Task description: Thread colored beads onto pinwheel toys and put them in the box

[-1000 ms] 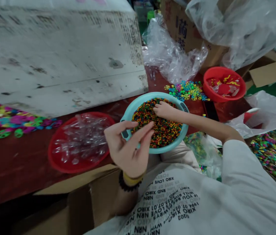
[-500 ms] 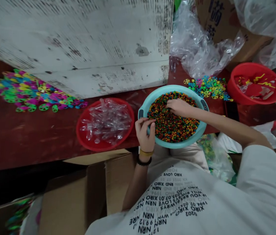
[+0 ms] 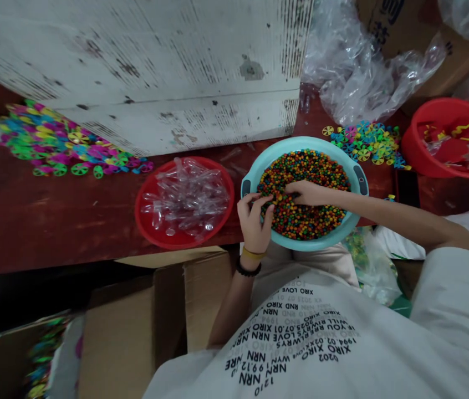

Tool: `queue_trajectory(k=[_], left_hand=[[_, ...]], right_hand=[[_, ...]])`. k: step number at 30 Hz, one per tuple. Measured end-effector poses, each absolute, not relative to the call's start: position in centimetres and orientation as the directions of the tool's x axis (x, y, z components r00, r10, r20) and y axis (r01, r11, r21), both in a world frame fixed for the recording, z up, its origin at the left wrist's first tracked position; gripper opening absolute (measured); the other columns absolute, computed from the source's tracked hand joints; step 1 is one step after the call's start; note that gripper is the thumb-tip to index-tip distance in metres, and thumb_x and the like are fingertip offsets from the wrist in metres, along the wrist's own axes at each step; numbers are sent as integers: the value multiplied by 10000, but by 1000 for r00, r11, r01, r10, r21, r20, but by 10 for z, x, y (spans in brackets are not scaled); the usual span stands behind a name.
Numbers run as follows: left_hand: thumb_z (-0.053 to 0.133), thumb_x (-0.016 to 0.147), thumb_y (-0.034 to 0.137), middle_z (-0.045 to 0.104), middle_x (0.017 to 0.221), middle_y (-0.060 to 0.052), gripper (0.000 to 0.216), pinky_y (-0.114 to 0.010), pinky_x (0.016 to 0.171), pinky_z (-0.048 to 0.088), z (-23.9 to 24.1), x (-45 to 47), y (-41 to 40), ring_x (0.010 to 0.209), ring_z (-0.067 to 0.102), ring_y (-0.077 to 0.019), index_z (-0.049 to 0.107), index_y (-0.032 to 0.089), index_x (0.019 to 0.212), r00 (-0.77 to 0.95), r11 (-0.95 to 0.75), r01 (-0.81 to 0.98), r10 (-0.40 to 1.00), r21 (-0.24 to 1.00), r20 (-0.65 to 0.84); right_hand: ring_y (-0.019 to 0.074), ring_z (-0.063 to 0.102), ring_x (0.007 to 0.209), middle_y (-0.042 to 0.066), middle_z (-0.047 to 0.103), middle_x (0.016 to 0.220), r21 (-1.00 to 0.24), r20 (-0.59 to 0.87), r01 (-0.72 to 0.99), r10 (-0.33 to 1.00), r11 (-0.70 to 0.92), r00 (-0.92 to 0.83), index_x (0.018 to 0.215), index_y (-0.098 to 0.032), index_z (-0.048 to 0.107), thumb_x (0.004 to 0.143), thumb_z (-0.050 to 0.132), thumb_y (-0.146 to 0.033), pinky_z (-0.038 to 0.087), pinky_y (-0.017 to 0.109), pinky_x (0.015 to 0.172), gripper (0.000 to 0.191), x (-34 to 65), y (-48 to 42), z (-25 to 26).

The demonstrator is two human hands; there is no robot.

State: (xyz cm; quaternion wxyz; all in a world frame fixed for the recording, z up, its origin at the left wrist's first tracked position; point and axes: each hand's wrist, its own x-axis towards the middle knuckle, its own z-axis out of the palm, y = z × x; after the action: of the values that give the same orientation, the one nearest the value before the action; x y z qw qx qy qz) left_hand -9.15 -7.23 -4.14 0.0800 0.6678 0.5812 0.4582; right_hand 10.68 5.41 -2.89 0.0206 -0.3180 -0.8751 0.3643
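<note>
Your left hand [image 3: 254, 224] curled, right hand [image 3: 307, 193] half-closed among colored beads [image 3: 305, 169], any grip unclear, beads in teal basin [image 3: 301, 142] at desk [image 3: 51, 221] edge, red tray [image 3: 176, 243] of clear plastic pieces [image 3: 187, 194] just beside

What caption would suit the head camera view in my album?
Left hand and right hand sifting through small multicoloured beads in a turquoise plastic basin.

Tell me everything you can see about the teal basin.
The teal basin is a round, shallow plastic tub with a rim and a dark-inset handle on either side. It is nearly full of small glossy multicoloured beads, and the left hand and right hand are in them. It sits at the edge of a dark red table.
</note>
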Motion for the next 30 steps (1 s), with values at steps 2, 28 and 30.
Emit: queue_trajectory(k=[2,28,30], left_hand=[[518,1066,392,561,1207,-96,274,-413,1089,489,-41,-92,-73,1206,574,-226,704,229,1184,-91,-324,695,846,642,526],[529,1065,336,653,1078,-50,218,-366,1009,548,22,-88,-54,1073,642,-189,723,238,1059,-62,-365,576,873,732,484],[513,1074,324,668,1067,-40,227,-348,992,545,59,-78,-26,1060,646,-181,724,239,1074,52,-464,532,853,708,520]], right_hand=[[235,690,943,61,777,987,-789,-224,525,646,319,-730,999,-128,779,832,700,-147,531,353,892,186,111,68,-25],[188,730,968,32,767,1044,-998,-16,-38,785,-51,-620,1026,-218,742,804,845,-377,589,392,972,292,157,46,10],[189,731,989,43,769,1094,-998,22,-61,805,-18,-593,1025,-217,748,822,832,-384,585,390,982,276,157,42,11]])
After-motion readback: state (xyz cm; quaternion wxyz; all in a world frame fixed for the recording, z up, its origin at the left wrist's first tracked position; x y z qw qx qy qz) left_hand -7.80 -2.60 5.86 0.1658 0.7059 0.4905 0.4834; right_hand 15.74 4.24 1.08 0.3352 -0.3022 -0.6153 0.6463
